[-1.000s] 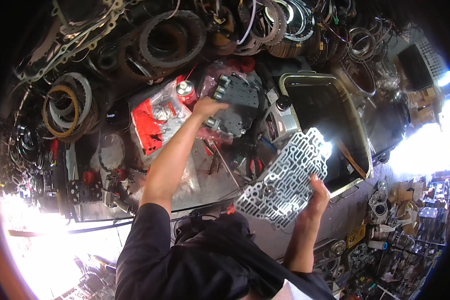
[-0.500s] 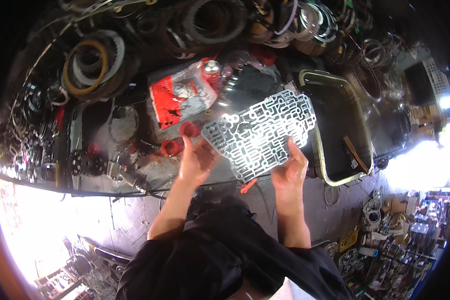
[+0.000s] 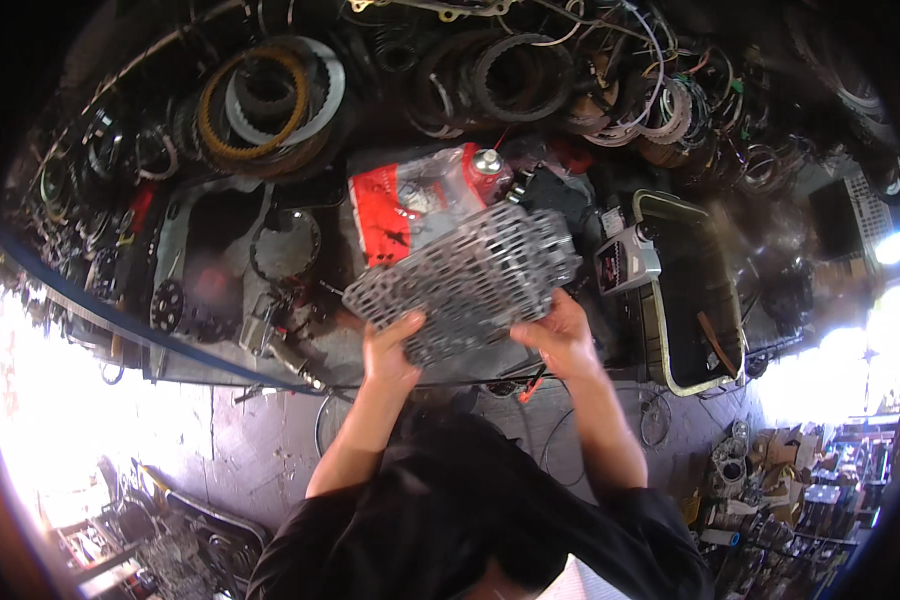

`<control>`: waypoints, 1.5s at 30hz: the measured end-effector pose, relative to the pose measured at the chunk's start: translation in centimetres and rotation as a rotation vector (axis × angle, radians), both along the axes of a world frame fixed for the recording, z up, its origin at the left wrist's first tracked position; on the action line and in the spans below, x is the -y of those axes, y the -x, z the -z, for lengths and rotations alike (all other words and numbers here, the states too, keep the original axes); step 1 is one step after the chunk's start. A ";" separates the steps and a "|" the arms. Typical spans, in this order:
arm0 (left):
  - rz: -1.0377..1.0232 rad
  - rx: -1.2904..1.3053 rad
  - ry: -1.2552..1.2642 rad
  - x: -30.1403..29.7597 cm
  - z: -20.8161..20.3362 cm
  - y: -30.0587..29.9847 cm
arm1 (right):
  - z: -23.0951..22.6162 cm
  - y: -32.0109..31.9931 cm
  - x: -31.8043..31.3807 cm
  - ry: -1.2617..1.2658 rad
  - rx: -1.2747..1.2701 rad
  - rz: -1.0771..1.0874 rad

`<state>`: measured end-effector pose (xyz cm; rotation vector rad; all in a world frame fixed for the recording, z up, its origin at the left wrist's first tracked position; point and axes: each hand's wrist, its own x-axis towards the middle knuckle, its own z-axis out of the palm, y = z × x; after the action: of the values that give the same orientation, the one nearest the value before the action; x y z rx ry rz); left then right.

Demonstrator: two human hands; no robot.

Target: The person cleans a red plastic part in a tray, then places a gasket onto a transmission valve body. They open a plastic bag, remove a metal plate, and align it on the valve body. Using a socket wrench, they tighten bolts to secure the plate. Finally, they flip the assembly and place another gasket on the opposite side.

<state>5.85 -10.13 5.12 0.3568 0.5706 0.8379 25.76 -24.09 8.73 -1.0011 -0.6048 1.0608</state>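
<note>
Between my two hands is a silver-grey valve body plate [image 3: 470, 280], a flat metal casting cut with a maze of channels. It is held above the front of the workbench, slightly blurred and tilted. My left hand [image 3: 392, 350] grips its near left edge, thumb on top. My right hand [image 3: 560, 338] grips the near right edge, also with the thumb over the face. The fingers of both hands are mostly hidden under the plate. Just beyond it lies a red and clear plastic bag [image 3: 385, 210], with a spray can [image 3: 487, 172] at the bag's right.
A deep rectangular tub [image 3: 660, 345] stands at the right, with a grey bottle [image 3: 627, 260] beside it. Ring-shaped plates, including a yellow-brown ring [image 3: 253, 100], crowd the back. Metal parts [image 3: 270, 330] lie at the left. More parts [image 3: 740, 500] fill the lower right.
My left hand has come from open beside the plate to gripping its edge. The plate has tilted, losing its bright glare. My view has shifted, and the grey bottle now shows by the tub.
</note>
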 end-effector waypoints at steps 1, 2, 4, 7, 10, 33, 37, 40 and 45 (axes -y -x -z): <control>-0.036 0.030 0.000 -0.4 1.0 0.8 | 0.0 -2.7 0.3 0.033 0.195 -0.275; -0.053 -0.008 0.064 -0.9 2.1 1.5 | 0.0 -6.3 0.1 0.167 0.313 -0.411; -0.096 -0.096 0.214 -1.4 4.2 2.9 | 2.7 -13.2 -2.9 0.279 0.357 -0.281; -0.080 -0.195 0.088 -0.9 6.5 5.0 | 10.4 -24.4 -12.1 0.593 0.722 0.377; -0.146 -0.347 0.106 0.5 7.4 6.7 | 16.9 -34.5 -19.1 0.705 1.246 0.617; -0.318 -0.221 -0.032 -4.3 5.1 13.3 | 10.4 -13.3 -9.9 0.070 1.653 0.368; -0.410 -0.312 -0.134 -5.6 4.7 15.2 | 10.3 -3.7 -7.4 0.026 1.668 0.001; -0.300 -0.041 -0.112 -6.8 3.2 16.4 | 11.8 0.7 -6.4 0.133 1.706 -0.268; -0.292 -0.071 -0.101 -7.4 1.5 17.0 | 15.7 2.3 -6.7 0.397 1.742 -0.443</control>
<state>-11.11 -2.76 3.62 0.4022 0.6575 1.1409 23.45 -17.35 -6.96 -2.1296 -2.1264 0.3991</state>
